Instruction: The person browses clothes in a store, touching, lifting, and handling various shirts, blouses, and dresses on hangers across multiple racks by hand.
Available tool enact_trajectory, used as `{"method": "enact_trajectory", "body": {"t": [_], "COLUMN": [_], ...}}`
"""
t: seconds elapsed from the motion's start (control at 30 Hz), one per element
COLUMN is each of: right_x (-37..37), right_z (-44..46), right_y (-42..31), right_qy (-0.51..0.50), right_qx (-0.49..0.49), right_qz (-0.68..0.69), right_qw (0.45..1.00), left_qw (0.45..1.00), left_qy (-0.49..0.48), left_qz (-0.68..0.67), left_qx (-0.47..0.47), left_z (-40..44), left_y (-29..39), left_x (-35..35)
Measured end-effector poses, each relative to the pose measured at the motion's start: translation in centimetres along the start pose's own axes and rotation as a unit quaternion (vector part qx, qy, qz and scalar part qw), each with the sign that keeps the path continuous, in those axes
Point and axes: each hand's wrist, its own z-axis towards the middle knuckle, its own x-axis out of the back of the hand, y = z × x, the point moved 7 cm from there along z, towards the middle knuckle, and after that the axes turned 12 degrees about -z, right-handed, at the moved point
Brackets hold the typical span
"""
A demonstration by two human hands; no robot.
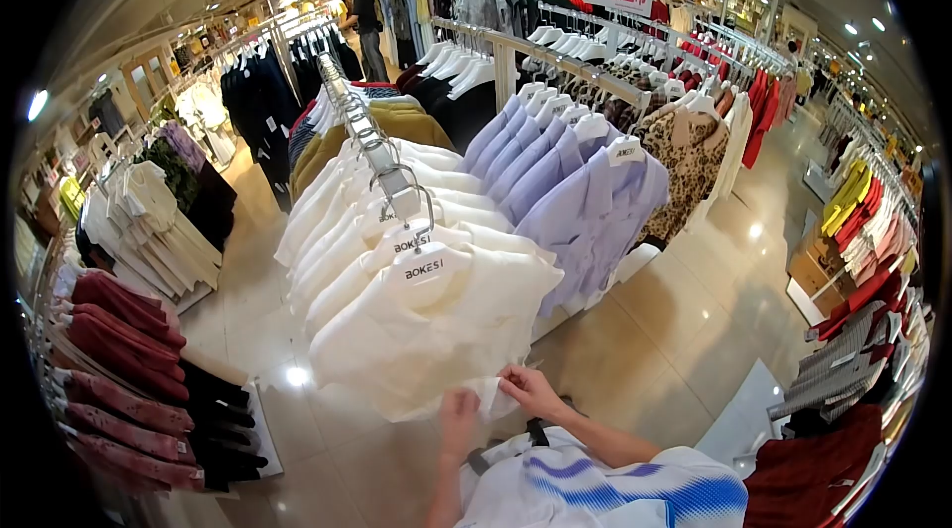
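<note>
A white shirt [426, 320] hangs frontmost on the rack, on a white hanger [424, 266] marked BOKESI. At the shirt's lower edge, a piece of its white fabric is stretched between my two hands. My right hand [532, 392] is closed, pinching that fabric between thumb and fingers. Close beside it, my left hand [459, 415] is closed on the fabric too, slightly blurred, with its fingertips partly hidden. I cannot tell whether the held part is a sleeve end or the hem. More white tops hang behind this one.
A metal rail [362, 126] carries the white tops, with olive garments [412, 121] farther back. Lilac shirts [585, 191] and a leopard-print top [684, 166] hang to the right. Red garments [124, 330] stand at left. A person in dark clothes [365, 17] is far off in the aisle.
</note>
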Motion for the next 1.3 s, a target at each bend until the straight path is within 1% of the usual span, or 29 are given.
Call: {"method": "enact_trajectory", "body": {"t": [0.07, 0.13, 0.23, 0.27, 0.3, 0.33, 0.43, 0.47, 0.5, 0.53, 0.57, 0.6, 0.63, 0.7, 0.73, 0.77, 0.8, 0.83, 0.87, 0.93, 1.0, 1.07, 1.1, 1.13, 1.17, 1.2, 1.23, 1.27, 1.3], "right_x": [-0.2, -0.5, -0.9, -0.9, -0.5, -0.3, 0.7, 0.5, 0.6, 0.4, 0.2, 0.1, -0.3, -0.7, 0.0, 0.7, 0.8, 0.8, 0.8, -0.1, -1.0, -1.9, -2.0, -1.9, -2.0, -2.1, -1.1, -0.1, 0.5], "right_z": [0.2, 0.2, 0.7, 0.8, 1.0, 1.2, 1.6, 1.4, 1.5, 1.4, 1.0, 1.0, 1.1, 1.3, 1.7, 2.0, 1.8, 1.8, 1.7, 1.4, 1.1, -0.1, -0.2, 0.2, 0.4, 0.5, 0.7, 0.6, 0.6], "right_y": [-0.3, -0.4, -0.7, -1.0, -1.0, -1.4, -3.1, -3.8, -3.9, -4.8, -5.6, -5.2, -4.2, -2.4, -2.0, -1.5, -1.1, -0.6, -0.2, 0.8, 1.2, 0.1, 0.2, -0.1, -0.5, -0.6, -2.5, -4.5, -5.1], "right_qy": [0.013, -0.009, -0.046, -0.061, -0.062, -0.093, -0.176, -0.228, -0.230, -0.232, -0.233, -0.230, -0.240, -0.245, -0.193, -0.139, -0.135, -0.140, -0.143, -0.159, -0.175, -0.167, -0.166, -0.166, -0.166, -0.167, -0.135, -0.099, -0.100], "right_qx": [-0.031, -0.037, -0.031, -0.020, -0.020, -0.005, 0.027, 0.048, 0.046, 0.111, 0.175, 0.172, 0.164, 0.151, 0.126, 0.100, 0.097, 0.055, 0.013, -0.026, -0.065, -0.201, -0.203, -0.159, -0.115, -0.114, 0.001, 0.116, 0.114], "right_qz": [0.112, 0.108, 0.096, 0.088, 0.088, 0.039, -0.030, -0.051, -0.050, -0.080, -0.109, -0.108, -0.145, -0.181, -0.125, -0.069, -0.069, 0.003, 0.076, 0.103, 0.131, 0.277, 0.278, 0.241, 0.203, 0.203, 0.144, 0.081, 0.079], "right_qw": [0.993, 0.993, 0.994, 0.994, 0.994, 0.995, 0.984, 0.971, 0.971, 0.963, 0.950, 0.952, 0.946, 0.941, 0.965, 0.983, 0.984, 0.989, 0.987, 0.981, 0.974, 0.925, 0.924, 0.943, 0.958, 0.958, 0.980, 0.985, 0.985], "left_qw": [1.000, 0.999, 0.998, 0.966, 0.890, 0.890, 0.919, 0.985, 0.992, 0.992, 0.989, 0.980, 0.979, 0.973, 0.973, 0.957, 0.929, 0.925, 0.925, 0.953, 0.965, 0.974, 0.986, 0.987, 0.987, 0.963, 0.896, 0.897, 0.889], "left_qy": [0.002, 0.007, -0.063, -0.133, -0.197, -0.197, -0.123, -0.079, -0.028, -0.027, -0.093, -0.161, -0.165, -0.096, -0.099, -0.043, 0.015, 0.075, 0.073, 0.118, 0.114, 0.113, 0.121, 0.129, 0.131, 0.078, 0.021, 0.022, -0.003], "left_qz": [-0.018, -0.035, 0.023, 0.216, 0.399, 0.398, 0.348, 0.150, -0.057, -0.057, -0.043, -0.028, -0.027, -0.160, -0.159, -0.252, -0.343, -0.351, -0.349, -0.276, -0.235, -0.195, -0.105, -0.014, -0.013, 0.150, 0.305, 0.305, 0.363], "left_qx": [0.004, 0.008, 0.011, -0.046, -0.100, -0.100, -0.139, -0.017, 0.107, 0.109, 0.110, 0.110, 0.113, 0.134, 0.139, 0.140, 0.139, 0.125, 0.129, 0.050, 0.031, 0.013, -0.038, -0.090, -0.089, -0.210, -0.321, -0.320, -0.278], "left_z": [0.4, 0.3, -0.2, -0.5, -0.9, -1.0, -1.5, -1.5, -1.9, -1.9, -1.7, -1.6, -1.3, -0.9, -0.9, -0.6, -0.3, -0.2, 0.0, 0.6, 0.4, 0.2, 0.2, 0.1, 0.0, -0.5, -1.5, -2.0, -2.2], "left_y": [-0.2, -0.6, -0.6, 0.7, 1.2, 1.0, 2.3, 3.3, 2.8, 2.3, 1.5, 0.6, 0.1, -0.9, -0.8, -0.6, -0.5, 0.4, 0.1, 0.3, 0.6, 0.6, 0.8, 1.7, 2.0, 4.2, 6.0, 6.6, 6.5], "left_x": [0.3, 0.5, -0.3, -1.3, -2.2, -1.8, -0.8, -0.6, -0.4, 0.6, 1.4, 1.8, 2.2, 3.4, 3.1, 3.5, 3.7, 3.3, 3.3, 4.7, 5.1, 5.4, 5.9, 5.9, 6.1, 5.0, 3.3, 3.2, 2.7]}}
